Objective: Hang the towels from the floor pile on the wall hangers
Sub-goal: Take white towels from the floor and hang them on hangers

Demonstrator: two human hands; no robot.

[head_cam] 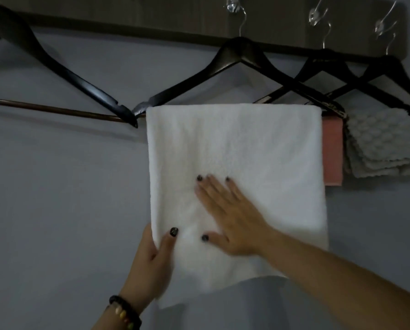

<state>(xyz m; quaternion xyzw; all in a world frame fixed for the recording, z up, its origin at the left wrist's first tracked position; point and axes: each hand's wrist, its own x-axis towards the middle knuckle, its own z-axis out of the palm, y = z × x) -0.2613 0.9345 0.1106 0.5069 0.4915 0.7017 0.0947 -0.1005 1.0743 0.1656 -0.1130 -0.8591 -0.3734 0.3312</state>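
Hanging against a grey wall (56, 186), white towel (234, 139): left hand (151, 256) pinches it, right hand (230, 215) flat.

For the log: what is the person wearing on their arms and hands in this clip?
Both forearms are bare, with no sleeves in view. The left hand has a dark beaded bracelet at the wrist, with a few yellow, orange and reddish beads. The nails on both the left hand and the right hand are painted dark. No rings or watch show.

White towel (234, 148) folded over black hanger (239, 65) bar, flat against wall, pink towel (332, 153) just behind
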